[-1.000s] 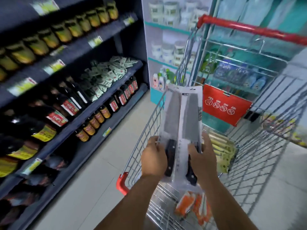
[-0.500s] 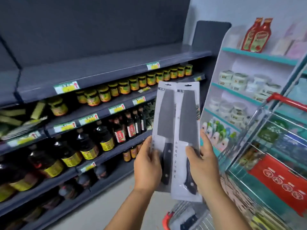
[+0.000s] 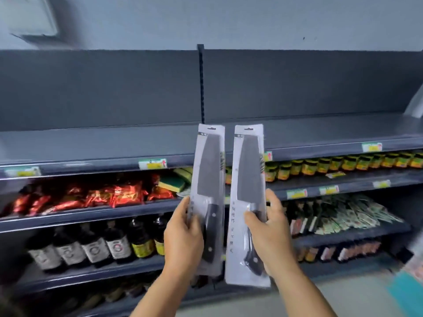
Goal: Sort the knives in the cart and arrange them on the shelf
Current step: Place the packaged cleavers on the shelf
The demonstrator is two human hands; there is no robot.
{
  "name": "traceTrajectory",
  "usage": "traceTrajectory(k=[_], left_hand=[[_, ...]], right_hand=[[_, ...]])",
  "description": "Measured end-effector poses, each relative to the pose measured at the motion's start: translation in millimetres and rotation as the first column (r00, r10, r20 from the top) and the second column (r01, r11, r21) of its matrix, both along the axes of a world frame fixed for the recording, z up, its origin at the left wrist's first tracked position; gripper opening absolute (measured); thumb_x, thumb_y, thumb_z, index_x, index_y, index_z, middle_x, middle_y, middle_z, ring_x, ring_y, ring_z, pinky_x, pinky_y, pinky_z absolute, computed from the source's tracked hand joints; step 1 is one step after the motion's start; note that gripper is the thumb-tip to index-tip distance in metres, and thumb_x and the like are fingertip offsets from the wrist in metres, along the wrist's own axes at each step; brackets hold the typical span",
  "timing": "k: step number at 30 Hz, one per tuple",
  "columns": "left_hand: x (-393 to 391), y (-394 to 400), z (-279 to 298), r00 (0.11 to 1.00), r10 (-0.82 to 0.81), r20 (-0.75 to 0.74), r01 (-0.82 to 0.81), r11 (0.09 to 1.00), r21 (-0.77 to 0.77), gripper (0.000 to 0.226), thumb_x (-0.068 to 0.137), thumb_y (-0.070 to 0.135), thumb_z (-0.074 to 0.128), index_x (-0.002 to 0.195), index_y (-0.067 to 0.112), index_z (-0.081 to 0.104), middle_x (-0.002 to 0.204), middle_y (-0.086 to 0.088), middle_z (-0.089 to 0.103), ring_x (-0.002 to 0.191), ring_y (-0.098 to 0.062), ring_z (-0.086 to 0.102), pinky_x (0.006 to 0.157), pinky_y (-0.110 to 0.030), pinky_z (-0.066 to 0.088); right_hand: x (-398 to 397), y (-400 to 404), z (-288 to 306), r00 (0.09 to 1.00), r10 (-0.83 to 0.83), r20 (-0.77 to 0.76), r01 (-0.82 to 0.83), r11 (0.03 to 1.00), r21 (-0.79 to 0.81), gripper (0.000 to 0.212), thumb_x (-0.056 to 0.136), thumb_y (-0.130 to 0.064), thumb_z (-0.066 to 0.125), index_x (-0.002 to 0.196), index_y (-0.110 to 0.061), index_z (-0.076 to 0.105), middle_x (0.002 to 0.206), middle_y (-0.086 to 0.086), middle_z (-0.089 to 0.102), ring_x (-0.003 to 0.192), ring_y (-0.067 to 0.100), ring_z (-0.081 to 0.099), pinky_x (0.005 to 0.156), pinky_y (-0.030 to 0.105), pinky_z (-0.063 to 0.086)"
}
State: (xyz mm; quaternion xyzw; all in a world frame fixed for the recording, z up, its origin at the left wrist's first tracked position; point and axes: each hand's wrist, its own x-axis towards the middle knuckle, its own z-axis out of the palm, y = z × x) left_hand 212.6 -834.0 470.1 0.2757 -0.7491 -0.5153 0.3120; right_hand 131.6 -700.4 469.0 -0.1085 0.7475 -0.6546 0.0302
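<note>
Two packaged kitchen knives stand upright in front of me, each a grey blade with a black handle on a white card. My left hand point(image 3: 183, 234) grips the left knife pack point(image 3: 209, 172) around its handle end. My right hand point(image 3: 271, 232) grips the right knife pack point(image 3: 248, 170) the same way. A narrow gap separates the two packs. Behind their tops runs the bare dark grey top shelf point(image 3: 103, 143). The cart is out of view.
Under the top shelf sit red snack bags point(image 3: 119, 195), sponges point(image 3: 171, 181) and a row of yellow-lidded jars point(image 3: 343, 164). Dark sauce bottles point(image 3: 91, 245) fill the lower left shelf; small sachets point(image 3: 348, 213) lie lower right. A vertical upright point(image 3: 201, 83) divides the back panel.
My view has turned from the cart to face the shelves squarely. The two knife packs, held overlapping before, are now pulled apart, one in each hand, and raised toward the top shelf.
</note>
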Motion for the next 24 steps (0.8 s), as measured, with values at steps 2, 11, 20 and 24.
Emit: traceTrajectory(k=[2, 11, 20, 24], left_hand=[[14, -36, 7, 0.998, 0.060, -0.005, -0.060, 0.998, -0.005, 0.045, 0.094, 0.009, 0.051, 0.136, 0.024, 0.050, 0.123, 0.016, 0.058, 0.115, -0.006, 0.055, 0.095, -0.022, 0.041], [73, -161, 26, 0.938, 0.345, 0.007, -0.345, 0.938, 0.014, 0.043, 0.095, 0.010, 0.050, 0.136, 0.022, 0.050, 0.120, 0.006, 0.063, 0.106, -0.011, 0.059, 0.090, -0.023, 0.043], [83, -285, 46, 0.829, 0.554, 0.073, -0.553, 0.832, -0.036, 0.045, 0.094, 0.009, 0.049, 0.138, 0.018, 0.048, 0.127, 0.004, 0.061, 0.113, -0.015, 0.057, 0.100, -0.032, 0.045], [78, -335, 57, 0.785, 0.611, 0.107, -0.608, 0.792, -0.059, 0.043, 0.093, 0.012, 0.051, 0.135, 0.019, 0.052, 0.122, 0.000, 0.064, 0.110, -0.020, 0.060, 0.100, -0.038, 0.047]], right_hand=[[9, -38, 9, 0.997, 0.076, -0.013, -0.076, 0.997, -0.013, 0.062, 0.087, -0.016, 0.058, 0.134, -0.048, 0.033, 0.108, -0.012, 0.066, 0.082, 0.009, 0.065, 0.069, 0.028, 0.052], [40, -194, 38, 0.934, 0.355, -0.047, -0.356, 0.935, -0.005, 0.054, 0.086, -0.013, 0.058, 0.129, -0.040, 0.041, 0.094, -0.010, 0.070, 0.080, 0.015, 0.067, 0.076, 0.041, 0.056], [21, -335, 55, 0.808, 0.587, -0.046, -0.588, 0.808, -0.014, 0.049, 0.089, -0.014, 0.058, 0.130, -0.032, 0.038, 0.100, -0.002, 0.066, 0.082, 0.017, 0.067, 0.059, 0.030, 0.055], [5, -396, 61, 0.739, 0.673, -0.043, -0.673, 0.739, -0.008, 0.042, 0.087, -0.012, 0.060, 0.121, -0.031, 0.045, 0.097, -0.004, 0.067, 0.083, 0.017, 0.068, 0.068, 0.039, 0.059]])
